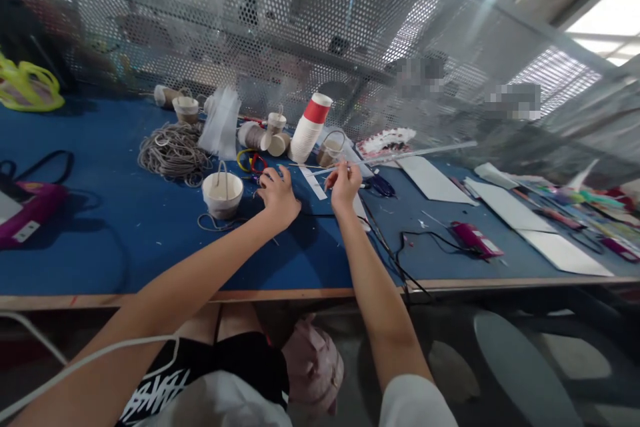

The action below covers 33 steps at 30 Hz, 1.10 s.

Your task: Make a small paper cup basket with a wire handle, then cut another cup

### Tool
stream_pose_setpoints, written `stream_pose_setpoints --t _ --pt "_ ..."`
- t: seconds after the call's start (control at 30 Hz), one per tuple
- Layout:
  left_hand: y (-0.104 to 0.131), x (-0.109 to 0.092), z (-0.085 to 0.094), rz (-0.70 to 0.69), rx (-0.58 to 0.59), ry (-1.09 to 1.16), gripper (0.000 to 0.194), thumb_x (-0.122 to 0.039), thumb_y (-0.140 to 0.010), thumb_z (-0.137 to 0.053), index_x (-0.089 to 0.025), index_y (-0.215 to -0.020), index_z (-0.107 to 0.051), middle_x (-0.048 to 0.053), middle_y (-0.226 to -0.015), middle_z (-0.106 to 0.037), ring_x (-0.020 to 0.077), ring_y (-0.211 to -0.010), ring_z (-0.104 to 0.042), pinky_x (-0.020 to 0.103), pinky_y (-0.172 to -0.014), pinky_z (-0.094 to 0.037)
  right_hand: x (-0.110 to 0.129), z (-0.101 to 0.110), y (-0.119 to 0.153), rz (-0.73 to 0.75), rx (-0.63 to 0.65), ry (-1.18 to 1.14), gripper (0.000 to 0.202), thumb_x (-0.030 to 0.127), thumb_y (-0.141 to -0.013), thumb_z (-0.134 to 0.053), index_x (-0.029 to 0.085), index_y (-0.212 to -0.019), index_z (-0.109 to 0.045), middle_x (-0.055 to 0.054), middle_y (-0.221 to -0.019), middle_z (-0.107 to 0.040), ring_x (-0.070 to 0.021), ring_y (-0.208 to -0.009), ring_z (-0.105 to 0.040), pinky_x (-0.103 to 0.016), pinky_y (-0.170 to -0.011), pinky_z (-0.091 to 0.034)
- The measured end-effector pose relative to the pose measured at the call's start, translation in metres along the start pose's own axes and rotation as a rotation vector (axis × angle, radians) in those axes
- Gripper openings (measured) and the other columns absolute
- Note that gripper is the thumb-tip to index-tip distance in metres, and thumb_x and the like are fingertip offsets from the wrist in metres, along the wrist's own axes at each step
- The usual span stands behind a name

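My right hand [345, 185] is closed in a pinch around a long translucent stick [425, 151], which slants up to the right past the fingers. On the table just beyond lies a white paper strip [314, 181]. My left hand [279, 197] hovers low over the blue table, fingers bent and apart, with nothing clearly in it. Close to its fingertips are scissors [253, 161] with yellow and red handles. To its left stands a white paper cup [223, 196] with a grey cord loop rising from it.
A coil of grey cord [173, 152], a tall stack of paper cups [311, 128] and several small cord-handled cups line the back. Purple devices [475, 240] with black cables lie to the right and far left. White boards [435, 180] rest at right. A perforated metal screen [200, 27] stands behind.
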State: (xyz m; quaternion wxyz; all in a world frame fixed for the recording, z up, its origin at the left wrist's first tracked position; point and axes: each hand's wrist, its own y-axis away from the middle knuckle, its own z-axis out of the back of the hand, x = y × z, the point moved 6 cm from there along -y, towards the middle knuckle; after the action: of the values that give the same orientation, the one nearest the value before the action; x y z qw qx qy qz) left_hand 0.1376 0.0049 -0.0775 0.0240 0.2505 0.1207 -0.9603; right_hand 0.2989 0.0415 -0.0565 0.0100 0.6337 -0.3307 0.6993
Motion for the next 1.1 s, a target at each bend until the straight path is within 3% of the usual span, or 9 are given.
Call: stream_pose_setpoints --t 0.17,0.27,0.43,0.57,0.73,0.9,1.1 --pt "-0.009 0.009 -0.006 0.052 0.013 0.339 0.104 -0.001 -0.051 -0.072 -0.014 -0.143 -0.026 0.029 -0.14 -0.026 0.0511 -0.123 -0.042 0.061 -0.092 -0.045 0.003 -0.003 0.002 0.023 0.016 -0.062 0.042 0.06 -0.083 -0.054 0.022 -0.068 -0.047 0.012 -0.038 -0.043 -0.0064 -0.029 -0.04 -0.019 -0.031 -0.029" --pt "-0.008 0.014 -0.007 0.044 -0.028 0.542 0.105 0.004 -0.05 -0.067 -0.012 -0.142 -0.019 0.027 -0.137 -0.021 0.0452 -0.129 -0.039 0.053 -0.101 -0.043 0.002 -0.005 0.001 -0.004 0.011 -0.096 0.042 0.06 -0.082 -0.054 0.022 -0.068 -0.047 0.011 -0.039 -0.043 -0.0063 -0.029 -0.04 -0.019 -0.03 -0.029" --pt "0.003 0.015 -0.001 -0.011 -0.212 0.766 0.083 0.005 -0.056 -0.061 -0.01 -0.128 -0.023 0.023 -0.132 -0.018 0.0361 -0.136 -0.025 0.047 -0.116 -0.031 -0.001 -0.006 0.0 -0.106 -0.042 -0.193 0.04 0.06 -0.083 -0.052 0.023 -0.07 -0.044 0.011 -0.041 -0.042 -0.0074 -0.031 -0.042 -0.02 -0.031 -0.03" --pt "0.007 0.014 -0.001 0.016 -0.289 0.892 0.063 0.005 -0.062 -0.057 -0.015 -0.114 -0.026 0.016 -0.125 -0.024 0.0295 -0.131 -0.028 0.045 -0.119 -0.028 0.005 -0.004 0.003 -0.062 -0.099 -0.252 0.04 0.06 -0.081 -0.053 0.024 -0.07 -0.042 0.01 -0.043 -0.044 -0.0081 -0.034 -0.046 -0.02 -0.033 -0.033" --pt "0.008 0.014 -0.002 0.036 -0.306 0.954 0.058 0.004 -0.063 -0.056 -0.02 -0.107 -0.026 0.011 -0.118 -0.027 0.0257 -0.127 -0.032 0.044 -0.119 -0.029 0.017 -0.004 0.01 0.083 -0.114 -0.301 0.04 0.062 -0.076 -0.056 0.024 -0.074 -0.043 0.009 -0.045 -0.047 -0.0097 -0.035 -0.048 -0.022 -0.035 -0.038" --pt "0.009 0.014 -0.001 0.011 -0.324 0.944 0.056 0.004 -0.062 -0.055 -0.02 -0.103 -0.025 0.012 -0.116 -0.027 0.0252 -0.124 -0.031 0.043 -0.118 -0.029 0.023 -0.006 0.014 0.132 -0.105 -0.238 0.04 0.063 -0.079 -0.053 0.025 -0.076 -0.043 0.008 -0.049 -0.05 -0.0111 -0.038 -0.053 -0.025 -0.038 -0.043" --pt "0.007 0.009 -0.004 -0.165 -0.377 0.943 0.058 0.006 -0.06 -0.051 -0.019 -0.106 -0.026 0.012 -0.117 -0.025 0.0256 -0.121 -0.031 0.048 -0.115 -0.029 0.022 -0.005 0.012 0.174 -0.061 -0.186 0.048 0.07 -0.077 -0.054 0.023 -0.074 -0.044 0.01 -0.047 -0.05 -0.0082 -0.036 -0.051 -0.022 -0.037 -0.041"
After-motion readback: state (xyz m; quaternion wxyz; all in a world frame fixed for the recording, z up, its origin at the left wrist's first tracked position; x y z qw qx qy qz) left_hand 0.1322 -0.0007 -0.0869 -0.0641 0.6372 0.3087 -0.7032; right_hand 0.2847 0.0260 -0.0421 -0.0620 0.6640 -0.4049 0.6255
